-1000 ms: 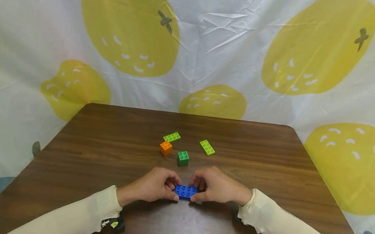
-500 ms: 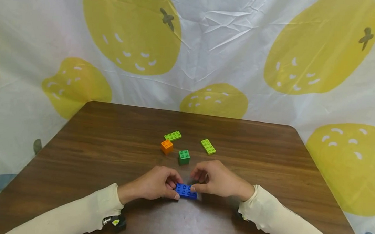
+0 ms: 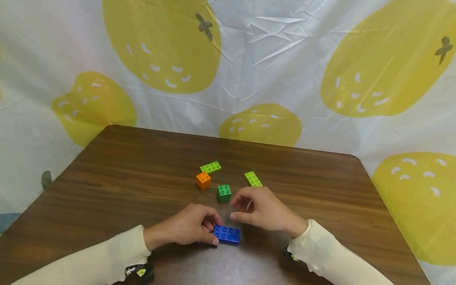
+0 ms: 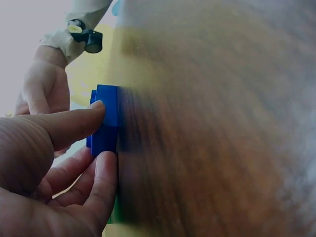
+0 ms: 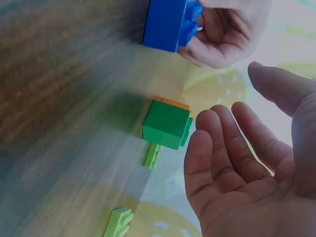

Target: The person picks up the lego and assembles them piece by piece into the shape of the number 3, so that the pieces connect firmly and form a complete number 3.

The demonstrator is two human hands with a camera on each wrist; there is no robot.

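A blue toy brick (image 3: 227,234) with two rows of studs lies on the table near the front. Thumb and fingers of my left hand (image 3: 189,226) pinch its left end; in the left wrist view the thumb presses one long side of the blue brick (image 4: 109,103). My right hand (image 3: 267,209) hovers behind and right of that brick, holding nothing, its fingers loosely bent and apart from the thumb. Nearest to its fingertips is a square green brick (image 3: 224,193), which also shows in the right wrist view as a green block (image 5: 165,123), apart from the hand.
An orange square brick (image 3: 203,181) stands left of the green one. Behind it lies a flat lime plate brick (image 3: 210,167). Another lime plate (image 3: 252,178) lies farther right, partly covered by my right hand. A fruit-patterned cloth (image 3: 268,77) hangs behind the brown table (image 3: 155,169).
My right hand has let go of the blue brick's right end and moved up and away, toward the green brick. The left hand keeps its pinch on the blue brick.
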